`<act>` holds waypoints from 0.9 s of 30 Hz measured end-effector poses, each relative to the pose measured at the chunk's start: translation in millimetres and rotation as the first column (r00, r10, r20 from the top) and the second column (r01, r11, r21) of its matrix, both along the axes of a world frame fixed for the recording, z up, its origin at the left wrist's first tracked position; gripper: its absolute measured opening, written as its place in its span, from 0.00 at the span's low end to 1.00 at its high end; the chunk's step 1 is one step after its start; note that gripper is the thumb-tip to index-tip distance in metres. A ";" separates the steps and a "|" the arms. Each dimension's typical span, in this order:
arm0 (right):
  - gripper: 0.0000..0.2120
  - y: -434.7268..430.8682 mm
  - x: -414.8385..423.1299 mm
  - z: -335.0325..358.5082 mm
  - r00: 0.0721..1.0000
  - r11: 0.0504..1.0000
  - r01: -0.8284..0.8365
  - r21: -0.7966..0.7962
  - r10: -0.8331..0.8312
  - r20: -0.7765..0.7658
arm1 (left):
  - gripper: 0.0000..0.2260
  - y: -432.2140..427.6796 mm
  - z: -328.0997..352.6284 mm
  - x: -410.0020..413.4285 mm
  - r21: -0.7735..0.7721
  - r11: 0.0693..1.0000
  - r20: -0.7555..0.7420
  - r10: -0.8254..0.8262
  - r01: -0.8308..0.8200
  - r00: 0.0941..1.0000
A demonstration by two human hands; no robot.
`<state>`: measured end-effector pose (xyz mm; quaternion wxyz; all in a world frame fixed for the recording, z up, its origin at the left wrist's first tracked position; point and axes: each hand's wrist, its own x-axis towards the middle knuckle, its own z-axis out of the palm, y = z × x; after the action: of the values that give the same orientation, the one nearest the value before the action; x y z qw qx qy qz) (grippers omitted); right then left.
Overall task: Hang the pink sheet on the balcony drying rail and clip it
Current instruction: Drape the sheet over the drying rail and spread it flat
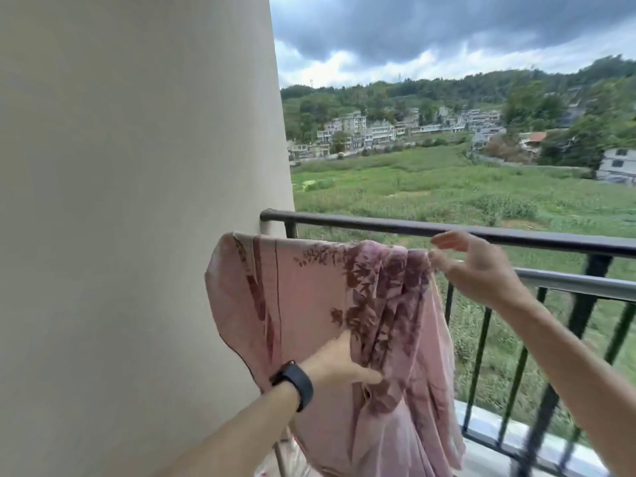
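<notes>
– Pink sheet (309, 287) first: where does it sit?
– Draped over the silver drying rail (578, 282), bunched in folds at its right end, hanging down beside the cream wall (137, 201)
– And the nearer hand?
– Left hand (339, 363), black wristband (296, 382) on the wrist, grips a low fold, thumb in front, fingers curled in behind the cloth
– The right hand (481, 270)?
– Higher up, at the bunched edge on the rail, fingers (447, 238) spread apart; blur hides whether the tips touch the cloth
– Beyond that?
– A black balcony railing (447, 230), then a green field (447, 187) and houses (378, 130)
</notes>
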<state>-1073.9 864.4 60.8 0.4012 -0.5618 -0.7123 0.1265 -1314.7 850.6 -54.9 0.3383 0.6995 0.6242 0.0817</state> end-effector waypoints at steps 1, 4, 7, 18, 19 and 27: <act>0.15 -13.0 -3.2 -13.5 1.000 0.999 0.001 0.052 0.000 -0.026 | 0.51 5.6 -10.3 -8.9 -0.024 0.999 0.051 0.046 -0.044 0.998; 0.17 -29.6 -19.2 -53.3 0.997 0.997 0.050 0.056 -0.047 -0.056 | 0.43 23.2 -16.8 -31.1 0.061 0.979 0.133 0.183 -0.193 0.974; 0.30 -29.4 -41.6 -84.9 0.987 0.992 0.085 -0.092 -0.097 -0.131 | 0.35 31.2 -7.4 -44.9 0.215 0.930 0.187 0.259 -0.297 0.947; 0.41 25.6 -118.0 -118.1 0.917 0.917 0.378 0.130 -0.351 -0.191 | 0.37 92.1 4.5 -149.2 0.584 0.667 0.237 0.405 -0.462 0.883; 0.38 30.3 -121.7 -119.0 0.920 0.911 0.376 0.167 -0.347 -0.181 | 0.37 102.1 4.9 -158.7 0.678 0.637 0.146 0.372 -0.366 0.917; 0.15 25.5 -100.6 -80.1 0.886 0.813 0.460 0.356 -0.397 -0.238 | 0.23 180.8 37.0 -154.6 0.910 0.408 -0.130 0.127 0.068 0.983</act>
<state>-1174.5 889.8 -19.3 0.5795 -0.6019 -0.5444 -0.0739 -1469.3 1031.3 -17.9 -0.1554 0.7637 0.5191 0.3509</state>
